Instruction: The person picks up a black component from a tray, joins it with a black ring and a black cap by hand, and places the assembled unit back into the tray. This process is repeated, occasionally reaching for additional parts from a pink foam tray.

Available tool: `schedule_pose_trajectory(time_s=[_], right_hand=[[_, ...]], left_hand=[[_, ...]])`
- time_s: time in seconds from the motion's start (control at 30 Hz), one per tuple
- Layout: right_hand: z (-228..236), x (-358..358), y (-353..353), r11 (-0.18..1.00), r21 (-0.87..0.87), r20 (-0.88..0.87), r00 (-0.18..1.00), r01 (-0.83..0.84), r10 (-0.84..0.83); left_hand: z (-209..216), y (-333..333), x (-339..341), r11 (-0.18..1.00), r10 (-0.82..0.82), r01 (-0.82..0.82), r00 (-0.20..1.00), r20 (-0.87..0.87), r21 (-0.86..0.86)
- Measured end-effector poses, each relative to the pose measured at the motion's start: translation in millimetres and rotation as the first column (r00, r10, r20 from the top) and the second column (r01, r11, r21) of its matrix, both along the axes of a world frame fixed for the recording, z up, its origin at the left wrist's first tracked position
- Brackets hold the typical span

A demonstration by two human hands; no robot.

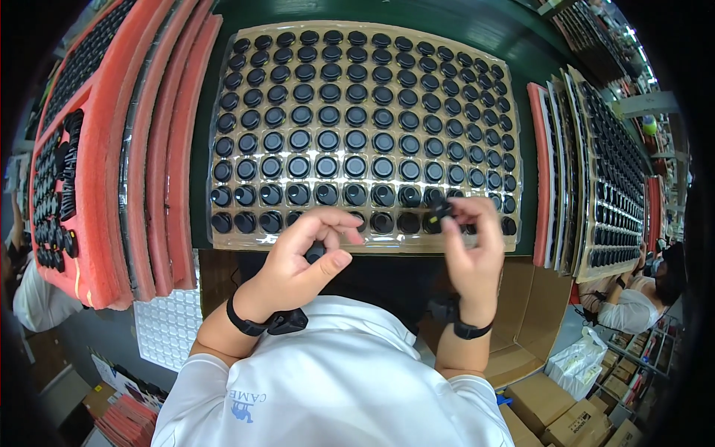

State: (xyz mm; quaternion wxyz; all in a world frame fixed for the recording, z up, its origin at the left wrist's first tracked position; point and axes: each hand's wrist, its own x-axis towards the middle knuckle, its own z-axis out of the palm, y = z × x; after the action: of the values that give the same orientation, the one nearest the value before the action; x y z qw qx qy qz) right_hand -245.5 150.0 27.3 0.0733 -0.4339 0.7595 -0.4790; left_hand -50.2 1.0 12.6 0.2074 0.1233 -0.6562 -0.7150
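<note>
A wide clear plastic tray (402, 241), backed by brown card, holds rows of round black knob-like parts (328, 139). Over its near edge, slightly left of the middle, my left hand (302, 249) has its thumb and fingers apart. A dark rounded shape shows in the gap below its fingers; whether it is a part or the background, I cannot tell. My right hand (478, 242) pinches a small black round part (439, 213) with a yellow-green spot, above the near rows at the right. That part is a little blurred. Black bands circle both wrists.
Pink foam sheets (160, 149) and trays of black parts stand stacked at the left. More packed trays (607, 171) lean at the right. An open cardboard box (525, 313) is below the green table (298, 9). Another person (640, 290) is at the far right.
</note>
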Motion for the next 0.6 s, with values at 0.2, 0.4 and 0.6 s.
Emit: schedule_pose_trajectory(time_s=[0.2, 0.4, 0.6], right_hand=[[-9, -47, 24, 0.952, 0.207, -0.262, 0.95, 0.226, -0.169], [-15, -56, 25, 0.925, 0.278, -0.391, 0.91, 0.261, -0.139], [-16, -58, 23, 0.917, 0.332, -0.39, 0.917, 0.22, -0.079]], left_hand=[[-2, -1, 3, 0.998, -0.008, 0.006, 0.999, 0.032, 0.064], [-1, -2, 2, 0.998, -0.017, 0.015, 0.999, 0.036, 0.062], [0, -4, 5, 0.998, -0.012, 0.01, 0.999, 0.039, 0.066]])
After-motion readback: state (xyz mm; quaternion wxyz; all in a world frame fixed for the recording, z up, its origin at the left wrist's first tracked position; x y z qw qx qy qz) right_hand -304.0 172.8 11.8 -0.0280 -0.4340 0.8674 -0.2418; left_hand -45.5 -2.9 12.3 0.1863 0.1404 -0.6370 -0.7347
